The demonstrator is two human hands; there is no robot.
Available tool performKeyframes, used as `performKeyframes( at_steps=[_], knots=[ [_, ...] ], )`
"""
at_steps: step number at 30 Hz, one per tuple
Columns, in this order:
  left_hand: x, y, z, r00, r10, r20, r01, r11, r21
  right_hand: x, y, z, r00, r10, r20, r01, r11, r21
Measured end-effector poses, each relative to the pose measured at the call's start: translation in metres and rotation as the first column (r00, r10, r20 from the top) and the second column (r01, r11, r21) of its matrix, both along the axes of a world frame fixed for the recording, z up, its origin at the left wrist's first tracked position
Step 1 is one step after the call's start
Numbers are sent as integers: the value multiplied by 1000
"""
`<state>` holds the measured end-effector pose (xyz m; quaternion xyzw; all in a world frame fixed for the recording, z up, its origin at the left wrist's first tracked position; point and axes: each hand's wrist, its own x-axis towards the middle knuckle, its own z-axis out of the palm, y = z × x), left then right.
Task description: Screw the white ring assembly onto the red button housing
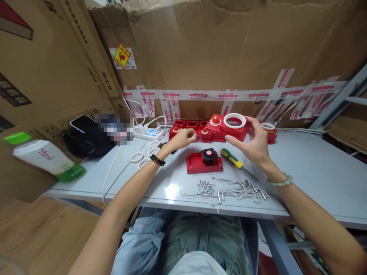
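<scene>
A red cover (226,128) is being held up above the table (315,172) in the right hand (254,145), whose fingers are curled around its right edge. A white ring (234,120) is already sitting in the cover's round opening, and a red button (215,121) is showing beside it on the left. The left hand (182,138) is being kept just left of the cover, its fingers drawn narrowly together; whether anything small is being pinched there cannot be told.

The work is judged to be partway through. A red base (204,163) with a black block (209,154) on it is lying flat in front of the hands, apart from the cover and not yet closed. The screwdriver (234,162) is lying untouched just right of the base, and the screws (229,189) are being left loose in a scatter near the table's front edge. Spare white rings (142,156) are lying to the left.

No proper containers are being used. More red housings (186,128) are standing in a row behind the hands, some with red buttons in them; what else is inside them cannot be told. A power strip (149,133) and a bottle (46,157) are lying further left.
</scene>
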<state>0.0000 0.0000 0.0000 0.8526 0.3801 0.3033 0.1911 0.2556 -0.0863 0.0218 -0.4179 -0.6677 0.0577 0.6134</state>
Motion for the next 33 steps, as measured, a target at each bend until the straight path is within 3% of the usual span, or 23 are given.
performKeyframes(
  at_steps=[3, 6, 7, 9, 11, 12, 19, 23, 27, 30, 33],
  knots=[
    [-15, -16, 11, 985, 96, 143, -102, 994, 38, -1, 1, 1, 993, 69, -92, -72, 997, -33],
    [-26, -39, 13, 989, 18, 144, -6, 996, -89, -6, 3, 0, 959, 97, -267, -155, 966, -206],
    [-27, -46, 12, 995, -15, 96, 27, 992, -124, -9, 3, -1, 941, 89, -328, -200, 925, -323],
    [-28, -56, 9, 998, -70, -2, 69, 983, -170, -15, 4, -4, 904, 58, -424, -311, 770, -557],
    [-26, -61, 8, 993, -89, -72, 74, 980, -182, -20, 5, -7, 878, 38, -476, -396, 617, -681],
    [-25, -62, 8, 992, -89, -93, 71, 981, -182, -22, 6, -8, 871, 37, -490, -418, 579, -700],
    [-26, -61, 9, 990, -88, -112, 68, 983, -172, -22, 4, -10, 896, 82, -437, -416, 499, -760],
    [-23, -62, 6, 997, -35, -73, 27, 994, -102, -23, 1, -7, 912, 78, -403, -383, 513, -768],
    [-16, -61, 3, 980, 8, 198, -12, 1000, 16, -21, 3, -7, 914, 103, -392, -366, 625, -690],
    [-10, -60, 1, 930, -38, 366, 45, 999, -11, -19, 5, -7, 911, 142, -388, -371, 694, -616],
    [-5, -60, 0, 921, -104, 376, 131, 990, -46, -17, 5, -5, 906, 139, -400, -370, 719, -588]
  ],
)
